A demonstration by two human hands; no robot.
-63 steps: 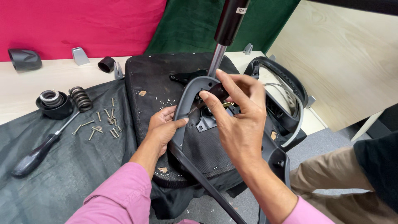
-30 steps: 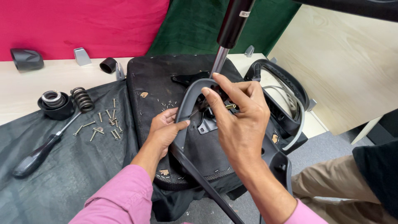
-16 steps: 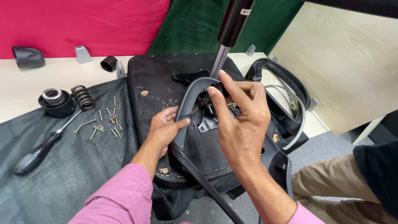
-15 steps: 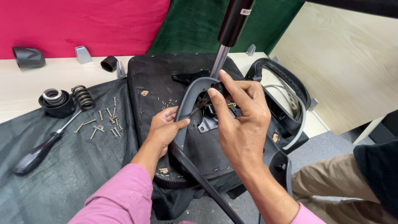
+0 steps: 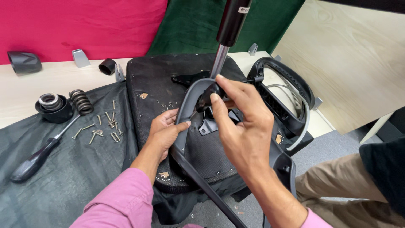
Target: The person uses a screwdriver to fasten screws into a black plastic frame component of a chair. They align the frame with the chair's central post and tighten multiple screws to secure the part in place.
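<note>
The left hand clasps the grey armrest bracket that stands on the upturned seat, its grip closed on it. The right hand pinches a small black part at the bracket's top. Screws lie on the surface beside a screwdriver.

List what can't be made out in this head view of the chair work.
- What the right hand pinches at the grey curved bracket: its own fingers cover it.
- The gas cylinder: its top is cut off by the upper edge.
- The screw heads: too small to tell the type.
- The person at right: mostly cut off by the right edge.
- The left hand: its palm side is hidden against the bracket.
</note>
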